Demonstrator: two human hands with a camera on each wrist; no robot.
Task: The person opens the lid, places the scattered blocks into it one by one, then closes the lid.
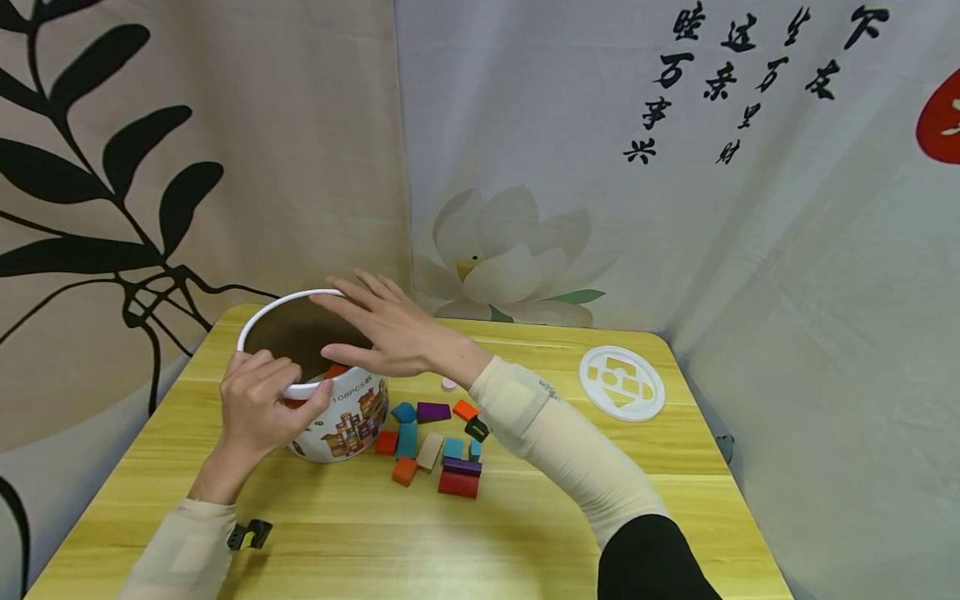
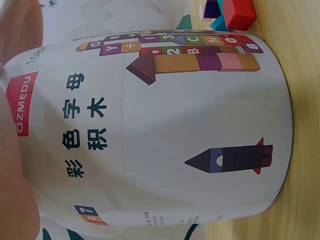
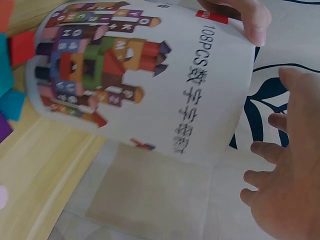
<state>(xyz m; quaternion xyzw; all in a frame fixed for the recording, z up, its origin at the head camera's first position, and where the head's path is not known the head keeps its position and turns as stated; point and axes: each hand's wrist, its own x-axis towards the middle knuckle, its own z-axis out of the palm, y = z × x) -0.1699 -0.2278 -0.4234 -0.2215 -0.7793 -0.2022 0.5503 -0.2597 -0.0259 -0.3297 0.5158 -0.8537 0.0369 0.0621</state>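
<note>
A table (image 1: 525,542) bears a bucket (image 1: 341,425), blocks (image 1: 430,452), a disc (image 1: 635,409).

Some sort of curtained-off table nook, tbh; whether it's located in a home or a studio can't be told. A yellowish wood-grain table (image 1: 375,537) is boxed into a corner by cloth drapes (image 1: 307,150), which are printed with dark leafy branches (image 1: 101,65), a pale lotus (image 1: 512,271) and black brush lettering (image 1: 740,35).

Cream forearm wraps (image 1: 570,454), black sleeve (image 1: 654,562) above the right, small black clip (image 1: 258,533) by left wrist
</note>
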